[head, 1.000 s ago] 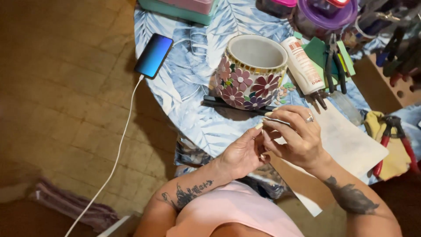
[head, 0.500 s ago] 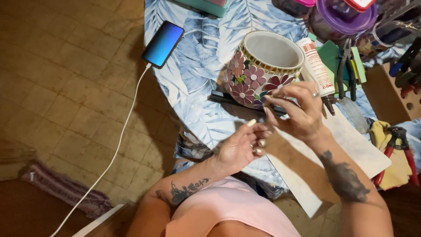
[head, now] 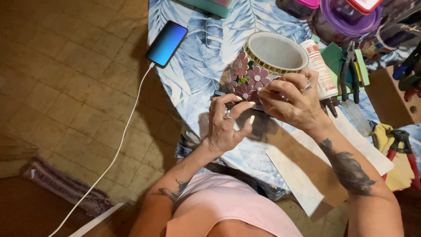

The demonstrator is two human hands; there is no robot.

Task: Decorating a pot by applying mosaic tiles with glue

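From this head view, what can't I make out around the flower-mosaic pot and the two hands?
- Whatever the right hand pinches against the round flower-mosaic pot: too small, covered by the fingers.
- Pot's lower side: hidden behind both hands; the left hand rests in front.
- Purple-lidded plastic container: cut off by the top edge.
- Red-handled pliers: partly cut by the right edge.

Both hands at round mosaic flower pot [head: 258, 66]: right hand [head: 291, 101] pinches sth small at side, left hand [head: 228, 123] just below.
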